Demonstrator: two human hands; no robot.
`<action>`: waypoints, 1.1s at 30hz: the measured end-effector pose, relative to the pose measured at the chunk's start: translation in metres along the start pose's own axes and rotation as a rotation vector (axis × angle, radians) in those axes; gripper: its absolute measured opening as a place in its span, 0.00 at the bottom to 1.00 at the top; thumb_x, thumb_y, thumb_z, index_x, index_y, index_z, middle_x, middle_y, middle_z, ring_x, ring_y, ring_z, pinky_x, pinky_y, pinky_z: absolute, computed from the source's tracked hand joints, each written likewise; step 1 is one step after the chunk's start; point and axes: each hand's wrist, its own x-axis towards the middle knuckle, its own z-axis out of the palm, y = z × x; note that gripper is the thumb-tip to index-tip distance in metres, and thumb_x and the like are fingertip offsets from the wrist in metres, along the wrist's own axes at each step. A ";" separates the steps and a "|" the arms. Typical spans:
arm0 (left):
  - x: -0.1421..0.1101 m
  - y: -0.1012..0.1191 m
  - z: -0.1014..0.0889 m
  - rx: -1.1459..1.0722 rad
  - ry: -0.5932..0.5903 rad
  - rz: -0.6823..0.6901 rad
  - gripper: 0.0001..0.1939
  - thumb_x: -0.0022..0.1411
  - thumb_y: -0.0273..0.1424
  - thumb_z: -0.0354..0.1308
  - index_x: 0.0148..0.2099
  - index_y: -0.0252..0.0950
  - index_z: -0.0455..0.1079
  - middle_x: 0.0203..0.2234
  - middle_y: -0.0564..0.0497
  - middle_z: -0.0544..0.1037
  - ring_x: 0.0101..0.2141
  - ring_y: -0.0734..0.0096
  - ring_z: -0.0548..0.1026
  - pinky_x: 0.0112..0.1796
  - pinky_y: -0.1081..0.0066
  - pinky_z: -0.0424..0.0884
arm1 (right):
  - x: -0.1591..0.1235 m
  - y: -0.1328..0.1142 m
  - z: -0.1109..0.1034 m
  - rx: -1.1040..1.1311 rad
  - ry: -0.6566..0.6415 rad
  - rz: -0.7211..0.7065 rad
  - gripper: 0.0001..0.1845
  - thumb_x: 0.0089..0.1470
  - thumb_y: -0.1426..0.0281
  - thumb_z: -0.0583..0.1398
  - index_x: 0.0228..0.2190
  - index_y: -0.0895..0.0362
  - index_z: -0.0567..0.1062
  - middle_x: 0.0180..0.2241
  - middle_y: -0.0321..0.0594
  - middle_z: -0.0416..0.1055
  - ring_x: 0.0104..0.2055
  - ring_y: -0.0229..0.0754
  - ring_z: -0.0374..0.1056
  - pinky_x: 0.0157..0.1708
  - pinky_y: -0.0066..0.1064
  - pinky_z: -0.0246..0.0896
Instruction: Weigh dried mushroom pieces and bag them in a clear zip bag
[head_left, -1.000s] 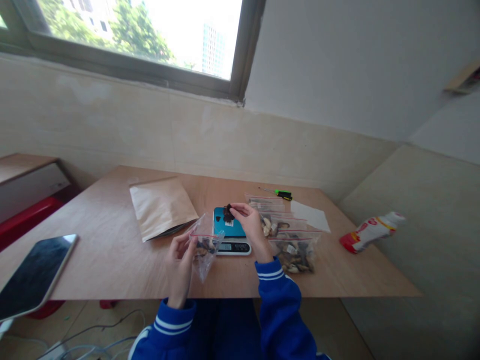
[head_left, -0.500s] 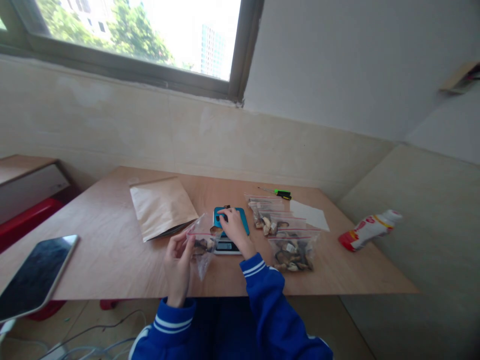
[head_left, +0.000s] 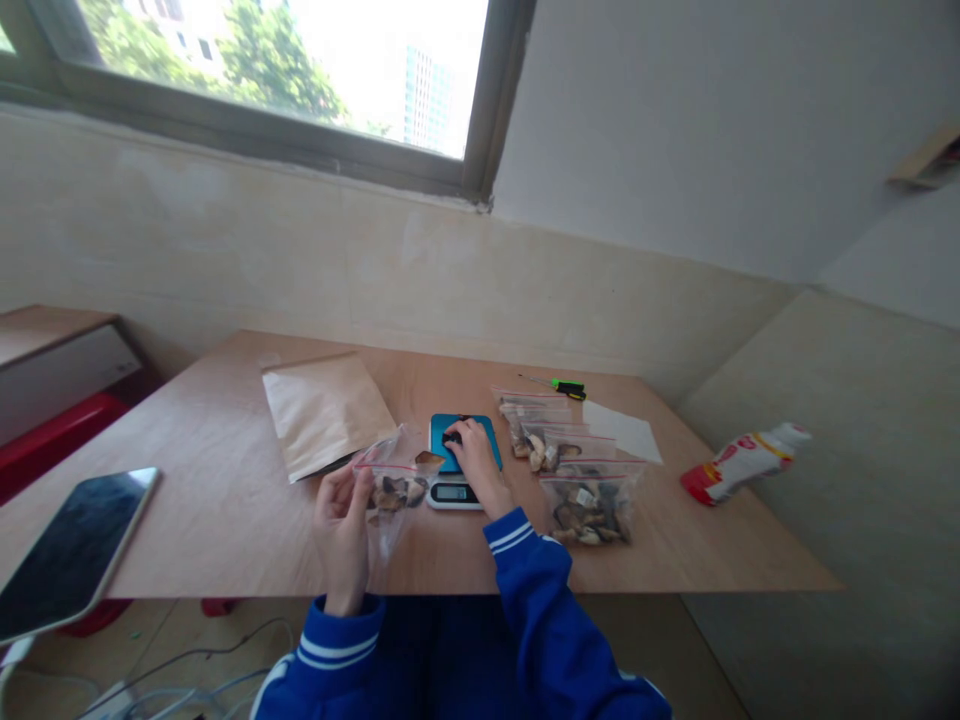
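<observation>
My left hand (head_left: 341,515) holds a clear zip bag (head_left: 394,490) with dark and pale dried pieces inside, just above the table's near edge. My right hand (head_left: 474,455) rests on the blue platform of a small kitchen scale (head_left: 454,492), its fingers closed on a dark dried piece (head_left: 451,437). The bag hangs left of the scale, its mouth turned toward the scale. Blue sleeves with white stripes cover both of my arms.
Three filled zip bags (head_left: 581,490) lie in a row right of the scale. A brown paper envelope (head_left: 326,410) lies to the left, with white paper (head_left: 622,430) and a green screwdriver (head_left: 562,386) further back. A phone (head_left: 71,550) sits far left, a bottle (head_left: 739,460) far right.
My right hand came down from above the scale with the dark piece and now rests on the platform. My left hand and the bag shifted slightly left.
</observation>
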 end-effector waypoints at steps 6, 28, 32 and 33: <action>0.003 -0.002 -0.001 -0.048 0.033 -0.017 0.18 0.54 0.40 0.64 0.44 0.35 0.72 0.41 0.46 0.80 0.43 0.64 0.77 0.42 0.68 0.73 | -0.003 0.003 -0.010 0.061 0.003 -0.009 0.10 0.50 0.82 0.57 0.26 0.57 0.74 0.34 0.43 0.72 0.41 0.45 0.68 0.46 0.38 0.63; -0.001 -0.005 0.011 -0.337 0.024 -0.318 0.20 0.48 0.39 0.68 0.41 0.35 0.71 0.40 0.46 0.79 0.43 0.64 0.77 0.46 0.59 0.74 | -0.002 -0.054 -0.050 0.878 -0.045 0.029 0.12 0.55 0.64 0.59 0.39 0.57 0.77 0.42 0.42 0.77 0.45 0.42 0.72 0.43 0.33 0.69; 0.003 -0.004 0.007 -0.329 0.065 -0.297 0.18 0.48 0.39 0.67 0.38 0.35 0.70 0.40 0.46 0.79 0.48 0.60 0.75 0.47 0.58 0.73 | 0.001 -0.023 -0.036 0.582 0.040 0.016 0.10 0.56 0.71 0.56 0.37 0.57 0.77 0.40 0.43 0.76 0.43 0.41 0.71 0.43 0.32 0.67; 0.004 -0.003 0.005 -0.328 0.071 -0.278 0.17 0.49 0.39 0.67 0.38 0.35 0.70 0.41 0.46 0.78 0.48 0.59 0.75 0.46 0.58 0.74 | 0.000 -0.017 -0.032 0.487 0.051 -0.001 0.10 0.55 0.73 0.55 0.36 0.57 0.77 0.40 0.43 0.75 0.45 0.42 0.70 0.45 0.33 0.66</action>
